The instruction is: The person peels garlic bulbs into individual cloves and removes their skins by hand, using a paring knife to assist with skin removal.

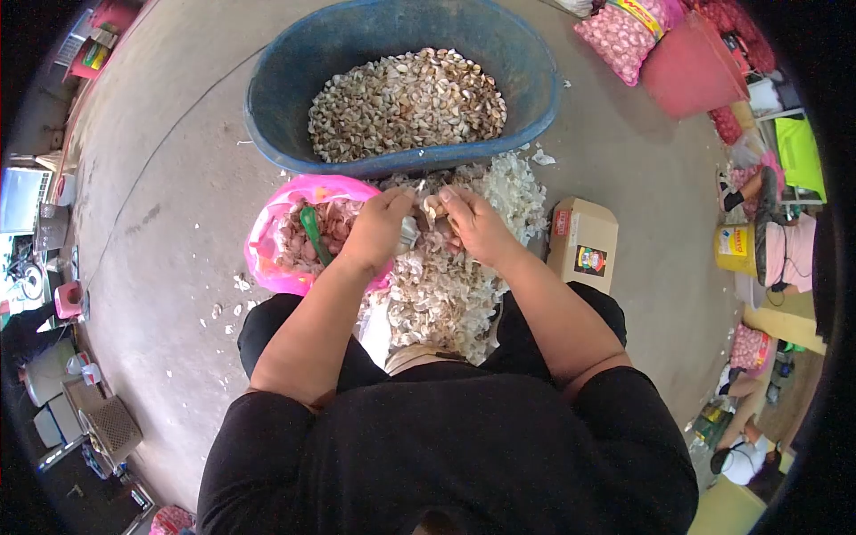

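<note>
My right hand (pixel 481 232) is closed on a piece of garlic (pixel 432 210), pinched between thumb and fingers. Close beside it, my left hand (pixel 376 234) has its fingers drawn together near the garlic; a small silvery thing (pixel 408 235) shows at its fingers, and I cannot tell what it is. Under both hands lies a heap of garlic skins (pixel 437 299), spread between my legs. A pink plastic bag (pixel 259 254) of garlic bulbs sits to the left, with a long green thing (pixel 312 234) lying on them. Ahead stands a big blue tub (pixel 267 116) holding many loose cloves (pixel 406 102).
A cardboard box (pixel 584 245) stands right of the skins. Garlic sacks (pixel 624 40) and a red bin (pixel 695 67) are at the upper right. Other people sit along the right edge, near a yellow bucket (pixel 736 250). A cable (pixel 192 107) crosses the floor at left.
</note>
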Motion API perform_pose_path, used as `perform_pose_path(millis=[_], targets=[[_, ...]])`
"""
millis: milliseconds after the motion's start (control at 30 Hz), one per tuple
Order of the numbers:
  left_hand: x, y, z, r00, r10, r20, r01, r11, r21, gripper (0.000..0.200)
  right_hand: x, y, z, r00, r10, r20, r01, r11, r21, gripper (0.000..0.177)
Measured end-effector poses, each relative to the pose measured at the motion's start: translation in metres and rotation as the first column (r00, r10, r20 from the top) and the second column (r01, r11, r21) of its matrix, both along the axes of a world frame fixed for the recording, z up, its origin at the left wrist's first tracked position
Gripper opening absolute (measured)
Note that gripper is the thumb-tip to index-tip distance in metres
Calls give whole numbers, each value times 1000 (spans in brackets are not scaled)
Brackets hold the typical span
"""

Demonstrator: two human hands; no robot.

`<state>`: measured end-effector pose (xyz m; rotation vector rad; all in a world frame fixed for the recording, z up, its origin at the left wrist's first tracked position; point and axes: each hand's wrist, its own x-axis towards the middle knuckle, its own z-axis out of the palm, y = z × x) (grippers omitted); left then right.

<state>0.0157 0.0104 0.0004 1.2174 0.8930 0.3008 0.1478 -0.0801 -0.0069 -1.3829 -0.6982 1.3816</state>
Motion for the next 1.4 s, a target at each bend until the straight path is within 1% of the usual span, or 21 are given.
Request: perform_pose_path(millis=[67, 100, 133, 300, 333, 400, 500, 600, 733, 800, 833, 900, 933, 1000, 1033, 1133, 1167, 1267, 1300, 1367, 1400], targets=[[-3, 2, -12, 999, 20, 46, -20, 1000, 1, 25, 3, 0, 10, 997, 12, 83, -9, 999, -37, 31], [-2, 2, -10, 998, 26, 59, -26, 1000, -8, 25, 6, 2, 10, 999, 17, 49, -16, 1000, -22, 32], [-1, 2, -8, 997, 32, 73, -31, 999, -17, 25, 8, 2, 13, 988, 46, 145, -43, 999, -23, 31], [0, -4, 7, 978, -202, 59, 193, 973, 130, 28, 12, 1, 7, 827, 158, 540, -167, 985, -32, 32], [-1, -4, 6, 970, -239, 44, 229, 960, 163, 29, 11, 0, 5, 842, 147, 520, -153, 988, -32, 32], [-1, -7, 8, 987, -159, 10, 151, 953, 264, 27, 9, 0, 3, 868, 123, 482, -123, 992, -30, 32], [4, -19, 9, 997, -31, 65, 10, 953, 302, 23, -2, 0, -3, 866, -100, 490, 28, 988, 151, 33], [6, -25, 7, 988, 34, 152, -82, 944, 321, 19, -9, 5, -16, 904, -214, 370, 76, 933, 352, 33], [10, -27, 7, 959, 68, 276, -161, 931, 327, 15, -9, -1, 4, 969, -221, 112, 217, 975, 47, 32], [8, -26, 21, 987, 35, 156, -88, 933, 349, 14, -6, 1, -2, 969, -247, 5, 247, 969, 32, 29], [7, -25, 27, 995, 21, 98, -55, 931, 362, 14, -5, 2, -1, 956, -257, -145, 250, 966, -65, 27], [4, -22, 16, 998, -64, -22, 65, 800, 596, 15, 0, 5, 4, 861, -289, -418, 205, 950, -236, 25], [1, -22, 10, 991, -92, -97, 133, 714, 688, 15, 5, 4, -7, 813, -239, -531, 121, 961, -248, 23], [0, -23, 6, 972, -105, -209, 222, 699, 679, 21, 9, 0, -32, 662, -153, -734, -56, 966, -252, 21], [0, -23, 6, 964, -128, -234, 254, 703, 664, 21, 0, 0, -33, 717, -305, -626, 20, 908, -418, 23], [1, -20, 10, 930, -157, -331, 334, 736, 589, 25, -6, -1, -58, 627, -351, -696, 65, 913, -402, 24], [2, -17, 16, 909, -165, -382, 371, 739, 563, 26, 9, -1, -82, 697, -272, -664, 29, 935, -352, 27], [1, -12, 13, 832, -267, -487, 498, 747, 441, 36, 29, 28, -14, 581, -340, -740, 374, 919, -129, 31], [1, -11, 7, 800, -315, -510, 541, 745, 390, 40, 32, 31, -1, 570, -401, -717, 450, 883, -137, 32], [-2, -13, -24, 823, -356, -444, 534, 752, 387, 42, 41, 37, 18, 534, -515, -671, 598, 790, -131, 34], [-3, -13, -27, 830, -376, -411, 532, 755, 384, 43, 44, 37, 15, 631, -498, -595, 563, 821, -89, 37]])
